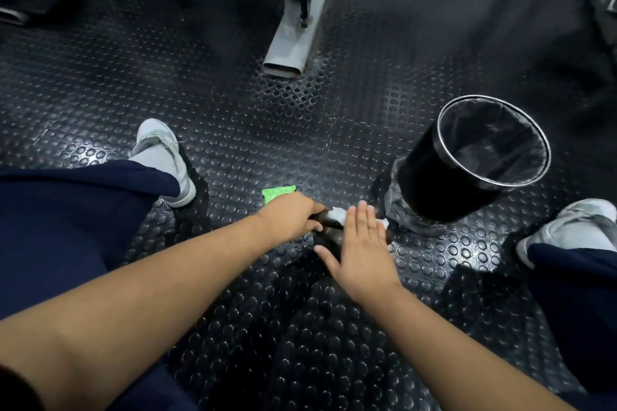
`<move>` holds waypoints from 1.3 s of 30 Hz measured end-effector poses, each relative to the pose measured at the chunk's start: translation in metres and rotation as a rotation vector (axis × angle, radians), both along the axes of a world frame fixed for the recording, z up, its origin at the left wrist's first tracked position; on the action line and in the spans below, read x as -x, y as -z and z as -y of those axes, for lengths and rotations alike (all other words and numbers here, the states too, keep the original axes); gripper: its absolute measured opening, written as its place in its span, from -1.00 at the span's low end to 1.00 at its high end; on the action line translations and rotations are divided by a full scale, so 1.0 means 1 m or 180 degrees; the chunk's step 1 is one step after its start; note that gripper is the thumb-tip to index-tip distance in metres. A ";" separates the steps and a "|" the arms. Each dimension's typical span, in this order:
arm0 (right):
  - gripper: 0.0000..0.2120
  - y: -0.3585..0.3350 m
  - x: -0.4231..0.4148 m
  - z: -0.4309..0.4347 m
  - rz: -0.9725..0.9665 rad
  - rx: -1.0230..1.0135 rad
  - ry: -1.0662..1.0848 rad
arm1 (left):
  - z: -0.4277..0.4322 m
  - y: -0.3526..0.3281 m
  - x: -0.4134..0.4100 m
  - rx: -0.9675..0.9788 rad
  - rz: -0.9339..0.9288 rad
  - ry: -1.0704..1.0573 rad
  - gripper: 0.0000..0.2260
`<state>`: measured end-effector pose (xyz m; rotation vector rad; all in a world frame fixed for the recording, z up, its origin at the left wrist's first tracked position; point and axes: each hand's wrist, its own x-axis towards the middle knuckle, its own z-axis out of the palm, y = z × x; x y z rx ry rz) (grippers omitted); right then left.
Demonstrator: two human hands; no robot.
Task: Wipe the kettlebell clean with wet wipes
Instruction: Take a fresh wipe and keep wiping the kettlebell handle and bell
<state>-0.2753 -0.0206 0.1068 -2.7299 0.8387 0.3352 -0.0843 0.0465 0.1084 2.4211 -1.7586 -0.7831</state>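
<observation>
A dark kettlebell point(329, 237) sits on the studded rubber floor between my feet, mostly hidden under my hands. My left hand point(290, 215) grips its handle from the left. My right hand point(362, 247) lies flat with straight fingers, pressing a white wet wipe point(337, 214) onto the kettlebell; the wipe shows at the fingertips and at the right side. A green wipe packet point(277, 193) lies on the floor just behind my left hand.
A black bin point(467, 170) with a clear liner stands close to the right of the kettlebell. My white shoes point(163, 157) point(567, 227) flank the spot. A grey machine leg point(293, 40) stands farther ahead.
</observation>
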 end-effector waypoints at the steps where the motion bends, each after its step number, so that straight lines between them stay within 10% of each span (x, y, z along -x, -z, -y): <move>1: -0.04 -0.003 -0.008 -0.005 0.0014 0.0005 -0.0094 | 0.000 0.000 0.000 0.0025 0.0009 -0.0019 -0.81; 39: 0.05 -0.002 -0.030 -0.009 -0.0084 -0.0002 -0.0473 | -0.002 -0.001 0.000 0.0022 0.0099 0.0002 -0.81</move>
